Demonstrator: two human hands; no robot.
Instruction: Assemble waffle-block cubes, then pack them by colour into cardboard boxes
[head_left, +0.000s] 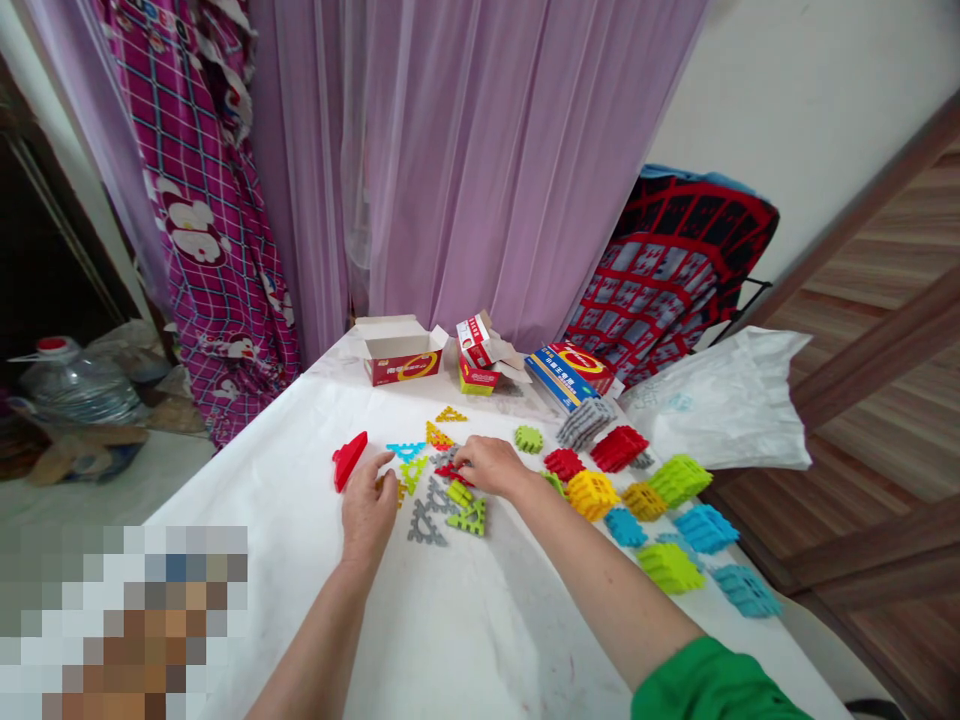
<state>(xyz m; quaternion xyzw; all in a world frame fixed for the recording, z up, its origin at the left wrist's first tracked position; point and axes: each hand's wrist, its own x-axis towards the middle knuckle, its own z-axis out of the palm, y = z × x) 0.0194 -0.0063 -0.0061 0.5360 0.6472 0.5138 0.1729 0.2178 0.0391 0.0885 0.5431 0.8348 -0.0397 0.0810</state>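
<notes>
On the white table (277,560) lie loose triangular toy pieces. My left hand (369,508) is beside a red stack of pieces (349,461), its fingers curved over a yellow piece; whether it grips that piece is unclear. My right hand (486,464) reaches into the middle group, fingertips together at grey and red pieces (448,463); what they hold is too small to tell. Between the hands are a blue triangle (406,451), a lime triangle (413,474) and grey triangles (425,526). A lime triangle (471,518) lies below my right hand.
Stacks of coloured pieces, including a yellow stack (592,495) and a blue stack (706,528), stand at the right. An open red box (405,367), smaller boxes (477,345), a blue box (561,380) and a white plastic bag (716,405) are at the back.
</notes>
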